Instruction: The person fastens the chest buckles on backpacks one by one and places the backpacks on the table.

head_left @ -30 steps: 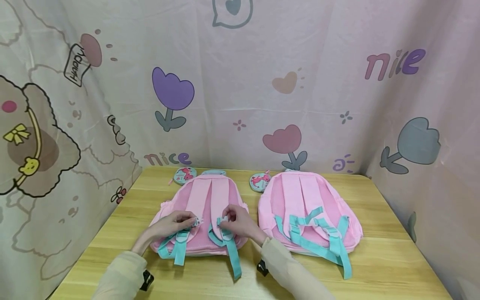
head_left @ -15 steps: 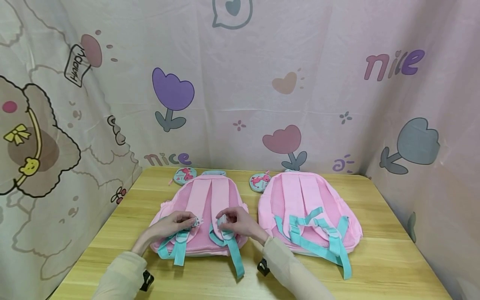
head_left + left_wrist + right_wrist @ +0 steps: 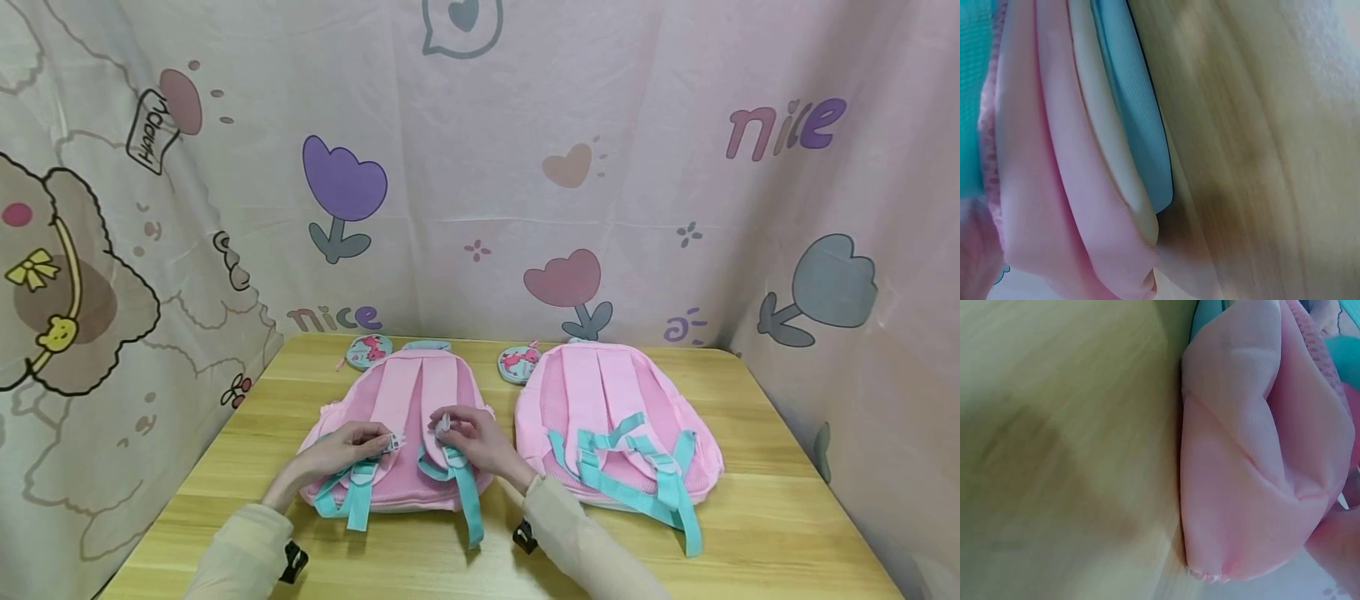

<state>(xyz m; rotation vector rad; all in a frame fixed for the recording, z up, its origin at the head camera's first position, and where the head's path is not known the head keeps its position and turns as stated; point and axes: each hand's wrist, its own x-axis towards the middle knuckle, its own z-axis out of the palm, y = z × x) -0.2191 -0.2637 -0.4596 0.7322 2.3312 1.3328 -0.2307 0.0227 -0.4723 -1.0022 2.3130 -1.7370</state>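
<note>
Two pink backpacks lie on a wooden table in the head view, strap sides up. Over the left backpack are both hands. The left hand pinches a white plastic buckle half with prongs pointing right. A short gap away, the right hand holds a pale buckle piece between thumb and fingers, tilted upward. Turquoise webbing straps hang below each hand toward the front. Both wrist views show mainly the bag's pink side against the table, with only a bit of the right hand visible.
The right backpack has its turquoise straps crossed over its front part. Round printed pouches lie by the tops of both bags. Patterned curtains enclose the wooden table at the back and sides.
The right hand has turned the buckle piece, which now stands more upright between its fingers. The hanging strap below it swung slightly. The left hand has stayed still.
</note>
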